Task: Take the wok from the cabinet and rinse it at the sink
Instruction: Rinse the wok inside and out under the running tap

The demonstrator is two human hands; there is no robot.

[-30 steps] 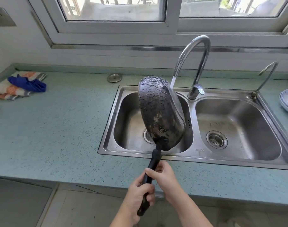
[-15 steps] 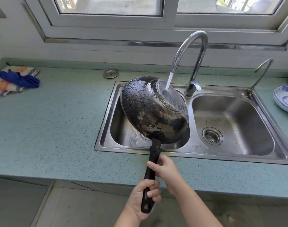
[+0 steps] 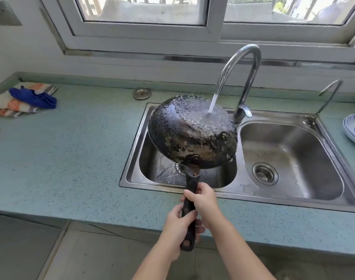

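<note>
The blackened wok (image 3: 192, 132) hangs upside down over the left basin of the steel sink (image 3: 245, 185), its scorched underside facing up. Water runs from the curved tap (image 3: 243, 77) onto the wok's far side. My right hand (image 3: 203, 199) grips the black handle (image 3: 189, 207) near the wok. Lower down, my left hand (image 3: 178, 225) grips the same handle near its end. The inside of the wok is hidden.
A second, thin tap (image 3: 328, 98) stands at the sink's far right corner. Blue-and-white plates (image 3: 354, 128) sit at the right edge of the green counter (image 3: 71, 148). Folded cloths (image 3: 25, 100) lie far left, and a metal sink stopper (image 3: 141, 93) lies behind the sink.
The wok has turned from standing on edge to bottom-up, so the water now lands on its underside. Both hands keep their grip on the handle.
</note>
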